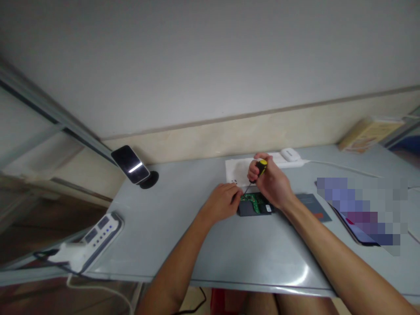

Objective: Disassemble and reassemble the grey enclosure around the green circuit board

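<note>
My right hand (271, 181) is closed around a screwdriver (261, 167) with a yellow and black handle. Its thin shaft slants down to the left, and the tip meets the upper left part of an opened dark electronic device (251, 209). A green circuit board (254, 201) shows inside that device, which lies flat on the table. At the device's left edge, my left hand (226, 201) has its fingers curled and pressed together, gripping the edge; the fingertips are partly hidden. Behind both hands is a white sheet (241, 168) with several tiny dark pieces (234, 181), perhaps screws.
A dark grey flat card (311, 206) lies right of the device, partly under my right forearm. Farther right is a tablet (357, 227), partly blurred out. A white power strip (290, 157), a box (370, 133), a phone on a stand (130, 164) and another power strip (101, 234) surround the work.
</note>
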The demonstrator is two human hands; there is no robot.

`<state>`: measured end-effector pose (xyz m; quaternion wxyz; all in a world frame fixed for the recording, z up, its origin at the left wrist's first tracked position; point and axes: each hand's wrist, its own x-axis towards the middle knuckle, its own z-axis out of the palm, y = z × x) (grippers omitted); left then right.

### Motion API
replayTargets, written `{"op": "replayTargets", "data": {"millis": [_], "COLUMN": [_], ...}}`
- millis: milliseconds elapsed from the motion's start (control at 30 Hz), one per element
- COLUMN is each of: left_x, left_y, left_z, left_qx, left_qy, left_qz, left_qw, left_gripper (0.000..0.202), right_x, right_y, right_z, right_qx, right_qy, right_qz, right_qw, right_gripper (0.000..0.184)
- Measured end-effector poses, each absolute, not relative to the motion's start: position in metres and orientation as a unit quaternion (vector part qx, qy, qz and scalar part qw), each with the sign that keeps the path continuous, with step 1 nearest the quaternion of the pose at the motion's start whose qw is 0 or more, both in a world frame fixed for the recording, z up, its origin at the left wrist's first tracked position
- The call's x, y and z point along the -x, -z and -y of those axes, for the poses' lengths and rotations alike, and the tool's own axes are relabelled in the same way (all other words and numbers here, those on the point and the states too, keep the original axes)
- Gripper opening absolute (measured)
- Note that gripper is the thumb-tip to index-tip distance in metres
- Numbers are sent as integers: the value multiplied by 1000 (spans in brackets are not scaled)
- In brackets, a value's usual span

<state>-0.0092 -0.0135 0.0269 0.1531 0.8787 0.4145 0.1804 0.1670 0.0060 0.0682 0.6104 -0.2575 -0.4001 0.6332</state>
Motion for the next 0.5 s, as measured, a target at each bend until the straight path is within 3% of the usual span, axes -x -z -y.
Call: {"op": "replayTargets", "data": {"millis": [233, 333, 500], "left_x": [14, 41, 115], "left_y": [-23, -32, -75], "left_z": [4, -7, 12], "left_qx": [-861, -793, -604], "left_qy": [-232, -338, -554], "left_qz": [-405, -454, -558], "left_qw": [200, 226, 128], "left_gripper": [24, 25, 27], "right_x": [-176, -180, -180], "right_y": [-68, -68, -66], "right_z": [-9, -9, -8], "right_qx": [231, 235, 229], "right_qy": [-655, -651, -654], "right_qz": [393, 408, 411], "right_qw": [603, 595, 593], "right_gripper": [31, 29, 27]}}
